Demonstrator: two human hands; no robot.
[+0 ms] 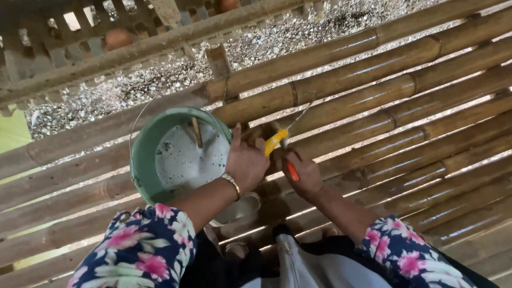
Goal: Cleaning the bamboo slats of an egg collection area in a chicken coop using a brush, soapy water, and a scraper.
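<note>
Pliers: yellow/red handles, long axis diagonal, red end low-right, yellow end up-left, nose toward wire running up-right over bamboo floor. Both hands meet at the tool, centre frame. Left hand: fingers curled by yellow handle, grip hidden – can't tell. Right hand: closed round red handle. Green bucket just left of hands, whitish inside w/ stick. White cup below left wrist. Eggs in slatted tray, top-left, well apart.
</note>
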